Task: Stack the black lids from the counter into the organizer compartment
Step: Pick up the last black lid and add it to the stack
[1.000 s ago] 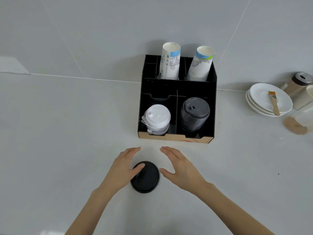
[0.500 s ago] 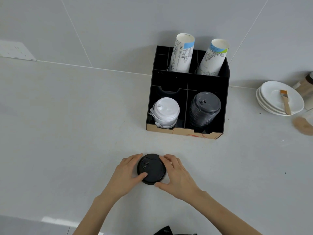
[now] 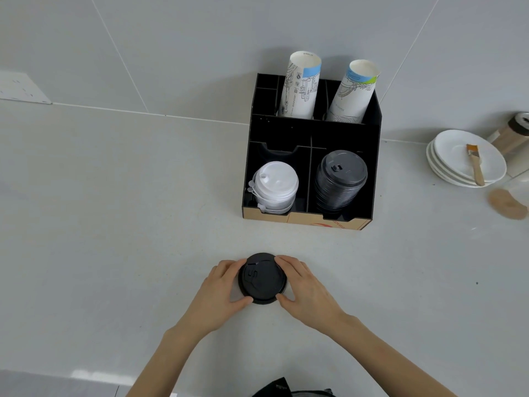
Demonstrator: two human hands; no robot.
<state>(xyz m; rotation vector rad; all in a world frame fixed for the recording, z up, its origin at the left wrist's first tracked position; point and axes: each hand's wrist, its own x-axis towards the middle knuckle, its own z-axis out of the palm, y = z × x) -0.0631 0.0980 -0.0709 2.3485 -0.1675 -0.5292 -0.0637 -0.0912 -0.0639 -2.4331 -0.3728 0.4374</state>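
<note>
A black lid [image 3: 262, 278] lies flat on the white counter, a little in front of the organizer. My left hand [image 3: 219, 293] cups its left side and my right hand [image 3: 307, 290] cups its right side, fingers and thumbs pressed against the rim. The black organizer [image 3: 375, 179] stands against the wall. Its front right compartment holds a tall stack of black lids [image 3: 340, 180]. The front left compartment holds a shorter stack of white lids [image 3: 274, 187].
Two stacks of printed paper cups [image 3: 300, 87] lean in the organizer's back compartments. To the right sit stacked white plates [image 3: 458, 164] with a small brush [image 3: 475, 163] on top, a jar [image 3: 512, 133] and a clear container [image 3: 509, 202].
Both hands closed in from either side onto the black lid on the counter. The camera view shifted, so the organizer now appears further right.
</note>
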